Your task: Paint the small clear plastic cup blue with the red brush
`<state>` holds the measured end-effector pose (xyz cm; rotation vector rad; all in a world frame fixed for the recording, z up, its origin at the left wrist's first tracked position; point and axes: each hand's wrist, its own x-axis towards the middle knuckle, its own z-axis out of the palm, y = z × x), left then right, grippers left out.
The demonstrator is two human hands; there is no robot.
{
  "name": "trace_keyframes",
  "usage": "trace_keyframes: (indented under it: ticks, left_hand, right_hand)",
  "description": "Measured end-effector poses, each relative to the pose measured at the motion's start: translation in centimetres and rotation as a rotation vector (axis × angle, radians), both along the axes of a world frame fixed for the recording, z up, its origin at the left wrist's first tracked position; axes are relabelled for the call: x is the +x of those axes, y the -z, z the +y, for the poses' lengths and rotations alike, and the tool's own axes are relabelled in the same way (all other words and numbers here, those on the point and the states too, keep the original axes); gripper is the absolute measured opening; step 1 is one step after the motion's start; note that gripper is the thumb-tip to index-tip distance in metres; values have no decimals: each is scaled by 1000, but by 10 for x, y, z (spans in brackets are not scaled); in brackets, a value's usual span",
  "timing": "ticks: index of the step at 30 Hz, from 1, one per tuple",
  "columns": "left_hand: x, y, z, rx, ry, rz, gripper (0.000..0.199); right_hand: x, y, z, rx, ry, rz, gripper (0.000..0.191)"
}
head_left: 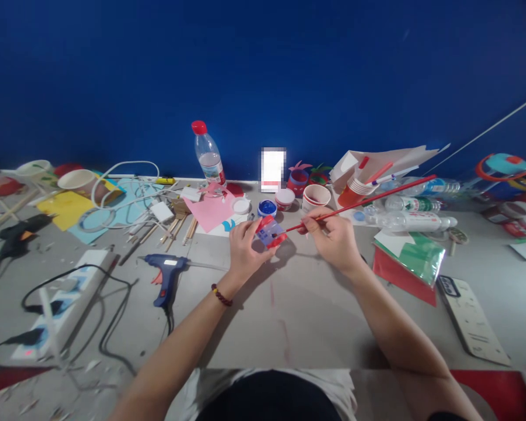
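My left hand (251, 248) is wrapped round a small light-purple piece with red ends (269, 233), lifted over the middle of the table. Pinched in my right hand (333, 237) is a long red brush (372, 199), its shaft slanting up to the right and its lower tip touching or close to the purple piece. Just behind the hands stand an open jar of blue paint (267, 208), a jar with a pale lid (284, 199) and a paper cup (317, 196).
A blue glue gun (166, 273) and a white power strip (65, 304) with cables lie at the left. A clear bottle (209, 156) stands at the back. Plastic bottles (416, 221), green and red sheets (409, 257) and a phone (473, 318) are at the right.
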<state>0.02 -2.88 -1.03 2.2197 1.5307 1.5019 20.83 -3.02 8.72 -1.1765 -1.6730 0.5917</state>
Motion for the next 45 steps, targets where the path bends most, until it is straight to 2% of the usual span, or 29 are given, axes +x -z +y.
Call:
trace_keyframes:
  ticks: [4, 8, 13, 16, 20, 25, 28, 33, 36, 42, 45]
  left_hand:
    - [0, 1, 1, 16, 1, -3, 68]
    - [-1, 0, 0, 19, -1, 13, 70]
    - [0, 0, 0, 18, -7, 3, 71]
    - [0, 0, 0, 24, -7, 0, 70]
    - [1, 1, 0, 20, 6, -1, 70]
    - [0, -1, 0, -3, -27, 20, 70]
    - [0, -1, 0, 13, -12, 8, 71]
    - [1, -2, 0, -3, -8, 5, 69]
    - [0, -1, 1, 12, -8, 7, 68]
    - [-1, -1, 1, -12, -29, 24, 68]
    - [0, -1, 1, -9, -19, 10, 67]
  right_hand:
    - [-7, -1, -3, 19, -35, -68, 16]
    - [-5, -4, -1, 58, 13, -125, 17]
    - [1, -4, 0, 56, 65, -81, 18]
    - [-1, -4, -3, 18, 23, -25, 17]
    - [-4, -5, -5, 22, -30, -64, 16]
    - [1, -5, 0, 98, 52, -153, 17]
    - [5, -4, 2, 79, 77, -132, 19]
    - [0, -4, -1, -15, -6, 1, 18]
    - [-3, -4, -3, -22, -34, -17, 17]
    - [4, -2, 2, 61, 54, -102, 18]
    - [6, -1, 3, 39, 60, -71, 19]
